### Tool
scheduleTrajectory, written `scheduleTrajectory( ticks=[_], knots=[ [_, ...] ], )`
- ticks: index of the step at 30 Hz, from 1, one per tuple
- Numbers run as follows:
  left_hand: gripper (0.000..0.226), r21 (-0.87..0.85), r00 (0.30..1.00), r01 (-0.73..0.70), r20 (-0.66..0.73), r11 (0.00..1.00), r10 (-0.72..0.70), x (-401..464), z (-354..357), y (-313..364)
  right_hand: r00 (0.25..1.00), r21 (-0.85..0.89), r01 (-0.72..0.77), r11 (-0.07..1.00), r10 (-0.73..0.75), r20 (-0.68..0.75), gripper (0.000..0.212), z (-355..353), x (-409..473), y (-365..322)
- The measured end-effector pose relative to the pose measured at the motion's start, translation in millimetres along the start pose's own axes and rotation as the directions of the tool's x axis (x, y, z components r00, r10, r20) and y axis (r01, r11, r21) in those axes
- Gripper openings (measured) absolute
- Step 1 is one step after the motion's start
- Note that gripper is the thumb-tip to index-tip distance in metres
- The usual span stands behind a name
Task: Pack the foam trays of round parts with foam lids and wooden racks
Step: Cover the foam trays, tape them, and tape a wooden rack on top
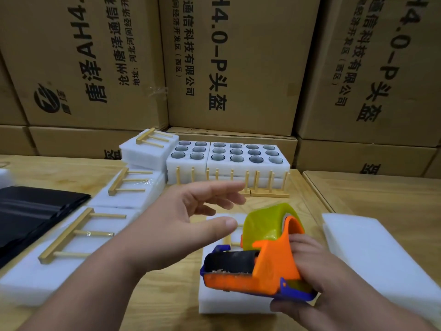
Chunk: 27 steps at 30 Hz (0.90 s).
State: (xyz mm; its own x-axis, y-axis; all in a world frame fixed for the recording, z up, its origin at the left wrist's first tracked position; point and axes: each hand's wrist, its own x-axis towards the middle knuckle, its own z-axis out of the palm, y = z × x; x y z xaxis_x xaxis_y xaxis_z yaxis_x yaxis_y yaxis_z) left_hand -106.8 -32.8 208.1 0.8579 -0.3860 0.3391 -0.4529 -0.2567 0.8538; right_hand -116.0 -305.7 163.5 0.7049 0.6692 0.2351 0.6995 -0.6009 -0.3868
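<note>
Right hand (317, 278) grips an orange tape dispenser (260, 261) with its fingers curled round the handle; the dispenser carries a yellowish tape roll (265, 223) and sits above a white foam package (229, 302) on the wooden table (381, 199).

Left hand (181, 225) hovers over the table, fingers spread wide and straight, holding nothing.

Foam trays of round parts (241, 155) stand at the back of the table — uncovered, dark round parts visible in the holes. Upright wooden racks (267, 187) stand just in front of the trays.

Left side: three closed foam packs, each with a wooden rack lying flat on top — near one (71, 235), middle (126, 182), far (150, 138).

A stack of foam lids (381, 247) lies at right. A black sheet (31, 209) lies at far left. Printed cardboard boxes (238, 68) are stacked behind.
</note>
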Motion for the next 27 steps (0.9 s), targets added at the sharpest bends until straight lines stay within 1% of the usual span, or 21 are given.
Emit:
scheduleTrajectory(
  ticks=[2,3,5,6,8,11,15,17,20,22,27],
  knots=[
    [0.042,0.107,1.000,-0.019,0.004,0.994,0.019,1.2,0.6,3.1,1.000,-0.032,0.004,0.999,-0.003,0.027,0.053,3.1,0.9,5.5],
    [0.034,0.146,1.000,-0.030,-0.005,0.989,0.031,2.0,2.1,4.6,1.000,-0.044,0.003,0.999,-0.002,0.028,0.053,4.6,1.4,6.0],
    [0.019,0.180,0.997,-0.053,-0.044,0.982,0.062,2.7,6.1,7.7,1.000,-0.033,0.015,0.999,-0.015,0.000,0.052,5.8,1.1,7.2],
    [0.015,0.182,0.995,-0.064,-0.070,0.981,0.077,2.9,8.2,8.9,0.999,-0.031,0.026,0.999,-0.026,-0.018,0.053,5.9,0.0,7.9],
    [0.012,0.205,0.988,-0.079,-0.116,0.975,0.105,2.5,11.5,10.7,0.998,-0.027,0.036,0.999,-0.037,-0.046,0.051,5.1,-1.1,10.0],
    [0.005,0.283,0.977,-0.086,-0.163,0.955,0.137,0.6,13.8,13.2,0.998,0.004,0.037,0.999,-0.037,-0.047,0.043,3.3,1.3,13.7],
    [0.004,0.410,0.968,-0.067,-0.194,0.910,0.159,-1.3,15.5,13.4,1.000,0.004,0.017,1.000,-0.017,-0.020,0.044,4.6,6.0,20.8],
    [0.005,0.416,0.966,-0.031,-0.222,0.909,0.135,-1.6,16.3,11.1,1.000,-0.008,0.011,1.000,-0.012,-0.008,0.046,5.4,7.5,24.4],
    [0.009,0.368,0.960,0.027,-0.267,0.929,0.078,0.2,17.7,6.5,1.000,-0.011,-0.003,1.000,0.003,0.008,0.050,5.3,12.3,25.7],
    [0.011,0.345,0.949,0.047,-0.308,0.937,0.066,3.0,18.6,3.0,1.000,-0.007,-0.015,1.000,0.015,0.003,0.045,4.6,18.5,26.3],
    [0.010,0.317,0.893,0.097,-0.446,0.944,0.058,6.0,20.0,-9.5,0.994,-0.004,-0.006,1.000,0.006,-0.107,0.033,0.5,40.2,32.1]
  ],
)
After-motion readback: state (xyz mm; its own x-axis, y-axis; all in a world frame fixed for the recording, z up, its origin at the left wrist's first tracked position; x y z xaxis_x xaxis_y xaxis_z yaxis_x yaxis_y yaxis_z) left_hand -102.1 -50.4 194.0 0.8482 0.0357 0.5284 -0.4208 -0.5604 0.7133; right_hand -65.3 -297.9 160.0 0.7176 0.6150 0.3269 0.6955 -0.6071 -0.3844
